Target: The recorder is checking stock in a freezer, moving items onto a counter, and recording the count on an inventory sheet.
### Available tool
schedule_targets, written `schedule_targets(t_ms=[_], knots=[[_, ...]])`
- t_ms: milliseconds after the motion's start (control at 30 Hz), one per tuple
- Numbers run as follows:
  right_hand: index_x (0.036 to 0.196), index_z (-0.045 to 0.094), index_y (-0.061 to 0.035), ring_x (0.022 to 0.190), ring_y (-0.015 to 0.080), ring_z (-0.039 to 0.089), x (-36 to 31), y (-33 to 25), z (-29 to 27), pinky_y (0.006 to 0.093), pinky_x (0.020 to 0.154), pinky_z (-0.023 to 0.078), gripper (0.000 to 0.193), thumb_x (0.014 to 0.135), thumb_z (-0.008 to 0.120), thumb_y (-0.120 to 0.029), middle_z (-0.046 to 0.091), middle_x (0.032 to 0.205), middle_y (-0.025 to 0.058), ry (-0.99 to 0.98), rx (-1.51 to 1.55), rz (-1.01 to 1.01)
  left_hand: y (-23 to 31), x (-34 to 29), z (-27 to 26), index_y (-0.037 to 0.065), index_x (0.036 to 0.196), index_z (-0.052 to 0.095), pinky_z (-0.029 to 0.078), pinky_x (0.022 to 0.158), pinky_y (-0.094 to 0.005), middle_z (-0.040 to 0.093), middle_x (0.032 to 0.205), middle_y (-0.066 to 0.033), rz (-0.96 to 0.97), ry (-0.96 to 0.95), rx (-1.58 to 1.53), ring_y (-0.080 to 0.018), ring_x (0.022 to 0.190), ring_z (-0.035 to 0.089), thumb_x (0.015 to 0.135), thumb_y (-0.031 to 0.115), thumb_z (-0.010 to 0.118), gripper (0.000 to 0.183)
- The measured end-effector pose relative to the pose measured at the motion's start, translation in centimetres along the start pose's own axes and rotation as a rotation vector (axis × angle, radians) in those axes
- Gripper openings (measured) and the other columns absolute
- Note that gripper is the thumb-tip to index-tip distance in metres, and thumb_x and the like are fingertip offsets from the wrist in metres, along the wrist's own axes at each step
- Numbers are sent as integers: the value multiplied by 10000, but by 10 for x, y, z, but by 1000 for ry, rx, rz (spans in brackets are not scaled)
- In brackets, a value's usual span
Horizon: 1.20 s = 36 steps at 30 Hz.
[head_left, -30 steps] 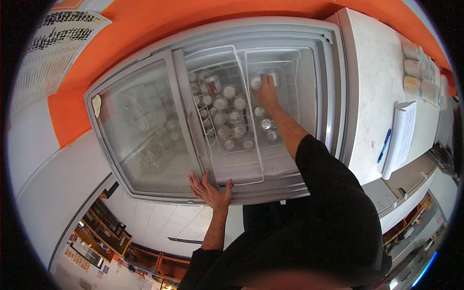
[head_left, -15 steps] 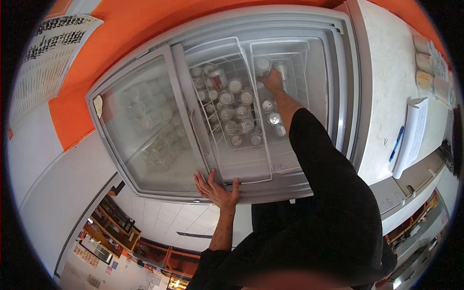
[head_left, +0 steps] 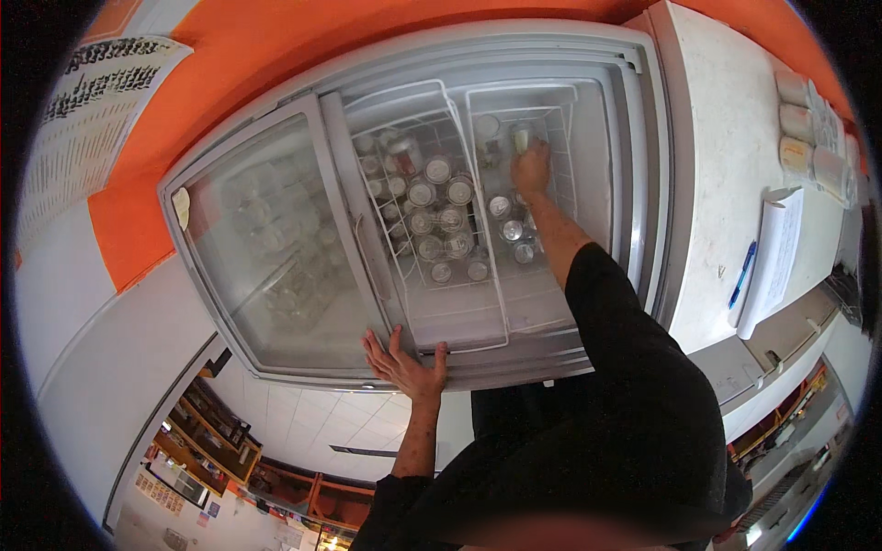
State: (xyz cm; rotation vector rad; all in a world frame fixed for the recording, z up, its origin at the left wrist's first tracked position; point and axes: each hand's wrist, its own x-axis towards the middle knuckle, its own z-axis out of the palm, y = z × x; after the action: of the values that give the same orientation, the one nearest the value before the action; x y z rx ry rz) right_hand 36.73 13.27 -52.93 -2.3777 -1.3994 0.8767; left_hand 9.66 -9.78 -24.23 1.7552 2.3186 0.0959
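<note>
My right hand (head_left: 530,172) reaches down into the right-hand wire basket (head_left: 571,147) of a chest cooler. Its fingers are closed around a small pale, yellowish-green container (head_left: 522,138), seen only in part. Just left of it stands a round whitish-lidded container (head_left: 487,127). Several silver-topped cans (head_left: 511,230) sit nearer to me, below my wrist. My left hand (head_left: 409,370), fingers spread, rests on the cooler's front rim beside the sliding glass lid (head_left: 276,239). That hand holds nothing.
The left basket (head_left: 503,312) holds many upright cans (head_left: 450,219). More items show dimly through the frosted lid. On the white counter at right lie a blue pen (head_left: 743,274), a paper pad (head_left: 772,262) and stacked packaged goods (head_left: 808,138). An orange wall runs behind.
My right hand has let go of the round container at left and shifted right and nearer, onto the pale container. The left hand stays on the rim. The view shifts slightly.
</note>
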Motion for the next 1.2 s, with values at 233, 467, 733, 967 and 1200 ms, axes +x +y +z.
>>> schedule_targets(t_ms=[233,467,733,967,1200], knots=[[1279,453,54,1213,410,497,50,-2,-15,473,990,429,750,787,686,-462,506,1314,239,-333,54,459,6,6,0,133,1342,408,104,1074,-640,210,1499,-206,32,6,-12,-420,1403,147,758,614,654,796],[1276,476,-12,1165,398,541,15,-5,2,462,982,433,707,736,747,-380,542,1274,232,-111,299,390,5,3,-3,122,1342,408,116,1064,-638,204,1506,-207,19,14,15,-420,1403,150,782,649,604,794],[1337,381,9,1190,379,520,44,21,5,425,990,427,818,657,802,-166,547,1258,232,-254,357,-38,3,3,-1,131,1350,400,124,1053,-645,188,1517,-200,35,35,-3,-416,1406,140,793,657,591,790],[1391,355,-24,1265,375,448,11,32,-11,406,1057,375,878,651,801,-176,478,1332,246,26,267,-42,13,10,2,139,1347,404,118,1063,-645,199,1515,-188,35,23,-2,-399,1408,147,789,604,631,761],[1427,339,-256,1257,472,421,-86,-22,-63,634,960,398,947,637,797,-506,149,1530,191,-657,-357,82,12,8,-3,155,1332,415,120,1066,-643,208,1507,-170,2,35,28,-383,1408,152,782,591,643,738]])
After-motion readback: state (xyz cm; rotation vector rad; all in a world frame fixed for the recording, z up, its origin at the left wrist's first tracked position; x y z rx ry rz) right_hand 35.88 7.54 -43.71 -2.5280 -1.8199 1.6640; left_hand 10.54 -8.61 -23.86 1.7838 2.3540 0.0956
